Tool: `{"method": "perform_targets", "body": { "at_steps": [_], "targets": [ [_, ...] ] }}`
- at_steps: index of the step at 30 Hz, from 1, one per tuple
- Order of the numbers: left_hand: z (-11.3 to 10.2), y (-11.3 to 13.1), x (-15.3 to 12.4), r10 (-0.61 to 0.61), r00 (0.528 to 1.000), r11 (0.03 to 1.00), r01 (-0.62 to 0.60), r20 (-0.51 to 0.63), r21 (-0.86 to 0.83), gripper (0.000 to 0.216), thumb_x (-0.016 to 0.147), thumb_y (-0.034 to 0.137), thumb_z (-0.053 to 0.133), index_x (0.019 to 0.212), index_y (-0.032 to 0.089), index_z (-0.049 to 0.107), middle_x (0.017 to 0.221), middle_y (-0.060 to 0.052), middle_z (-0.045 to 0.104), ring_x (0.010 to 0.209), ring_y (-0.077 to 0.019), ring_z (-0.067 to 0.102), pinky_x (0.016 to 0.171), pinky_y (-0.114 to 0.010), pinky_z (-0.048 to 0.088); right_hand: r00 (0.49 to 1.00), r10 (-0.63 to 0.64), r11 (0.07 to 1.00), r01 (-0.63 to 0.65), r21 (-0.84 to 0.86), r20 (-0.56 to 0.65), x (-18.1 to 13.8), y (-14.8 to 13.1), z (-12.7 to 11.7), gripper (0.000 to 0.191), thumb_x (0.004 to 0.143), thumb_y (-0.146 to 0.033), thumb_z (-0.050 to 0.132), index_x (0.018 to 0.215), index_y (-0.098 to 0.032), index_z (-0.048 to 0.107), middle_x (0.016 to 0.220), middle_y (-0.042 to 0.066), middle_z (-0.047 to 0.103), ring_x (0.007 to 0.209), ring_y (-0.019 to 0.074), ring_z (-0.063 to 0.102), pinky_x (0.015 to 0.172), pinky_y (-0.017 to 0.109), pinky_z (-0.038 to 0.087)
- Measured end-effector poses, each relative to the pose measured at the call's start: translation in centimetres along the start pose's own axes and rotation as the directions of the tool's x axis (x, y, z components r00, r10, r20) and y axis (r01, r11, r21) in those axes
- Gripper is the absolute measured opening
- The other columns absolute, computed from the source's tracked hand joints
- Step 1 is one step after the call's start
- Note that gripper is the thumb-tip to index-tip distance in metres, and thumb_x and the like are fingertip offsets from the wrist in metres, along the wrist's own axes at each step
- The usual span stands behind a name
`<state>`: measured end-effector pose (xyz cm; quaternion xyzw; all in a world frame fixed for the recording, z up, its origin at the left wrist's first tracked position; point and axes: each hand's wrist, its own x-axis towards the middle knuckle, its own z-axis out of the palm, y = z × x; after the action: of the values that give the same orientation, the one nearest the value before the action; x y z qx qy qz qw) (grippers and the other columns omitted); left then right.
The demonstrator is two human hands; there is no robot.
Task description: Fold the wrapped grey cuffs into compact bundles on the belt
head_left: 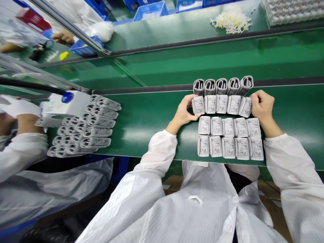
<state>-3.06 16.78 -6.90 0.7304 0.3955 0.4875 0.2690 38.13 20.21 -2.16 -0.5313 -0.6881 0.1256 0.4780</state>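
Between my two hands is a row of folded grey cuffs (221, 104), which look like blood pressure cuffs with printed drawings on top. My left hand (182, 112) grips the left end of this row, thumb and fingers around the end cuff. At the other end my right hand (263, 107) is curled, its fingers against the last cuff, which leans. Behind stands a row of rolled cuffs (221, 86) with their coiled ends facing up. Nearer to me lie two more rows of folded cuffs (229, 136), drawings up.
Left on the green bench (141, 125) are stacked cuffs (98, 113) and a white box (66, 103), beside a co-worker's gloved hand (21, 106). Across a dark rail (152, 88), the far bench carries small white-yellow parts (231, 22), a tray stack (293, 11) and blue bins (150, 10).
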Motion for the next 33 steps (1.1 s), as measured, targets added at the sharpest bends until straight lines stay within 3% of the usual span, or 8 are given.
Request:
{"method": "perform_targets", "body": {
  "at_steps": [8, 19, 33],
  "targets": [
    [-0.17, 0.06, 0.01, -0.047, 0.998, 0.999, 0.047, 0.033, -0.007, 0.105, 0.075, 0.077, 0.104, 0.157, 0.027, 0.062, 0.154, -0.017, 0.071, 0.131, -0.0342, 0.081, 0.102, -0.044, 0.071, 1.000, -0.002, 1.000, 0.003, 0.018, -0.006, -0.11, -0.03, 0.02, 0.042, 0.107, -0.052, 0.058, 0.072, -0.031, 0.051, 0.070, 0.003, 0.058, 0.068, 0.0241, 0.053, 0.072, 0.045, 0.037],
    [-0.20, -0.31, -0.18, -0.061, 0.997, 0.998, 0.062, 0.044, -0.012, 0.102, 0.075, 0.069, 0.105, 0.157, 0.028, 0.061, 0.154, -0.017, 0.072, 0.129, -0.0328, 0.082, 0.100, -0.043, 0.070, 0.999, 0.039, 0.999, -0.040, 0.007, 0.007, -0.14, 0.65, 0.58, 0.056, 0.108, -0.073, 0.058, 0.072, -0.031, 0.053, 0.071, 0.005, 0.062, 0.069, 0.0264, 0.056, 0.073, 0.048, 0.051],
    [-0.05, -0.51, -0.02, -0.052, 0.996, 0.998, 0.054, 0.069, -0.019, 0.099, 0.077, 0.070, 0.103, 0.157, 0.029, 0.061, 0.152, -0.016, 0.072, 0.123, -0.0297, 0.082, 0.096, -0.040, 0.068, 0.999, 0.034, 0.999, -0.034, 0.005, 0.001, -0.08, 0.66, 0.58, 0.054, 0.109, -0.068, 0.059, 0.071, -0.031, 0.049, 0.069, 0.004, 0.057, 0.066, 0.0250, 0.052, 0.071, 0.048, 0.045]
  ]
}}
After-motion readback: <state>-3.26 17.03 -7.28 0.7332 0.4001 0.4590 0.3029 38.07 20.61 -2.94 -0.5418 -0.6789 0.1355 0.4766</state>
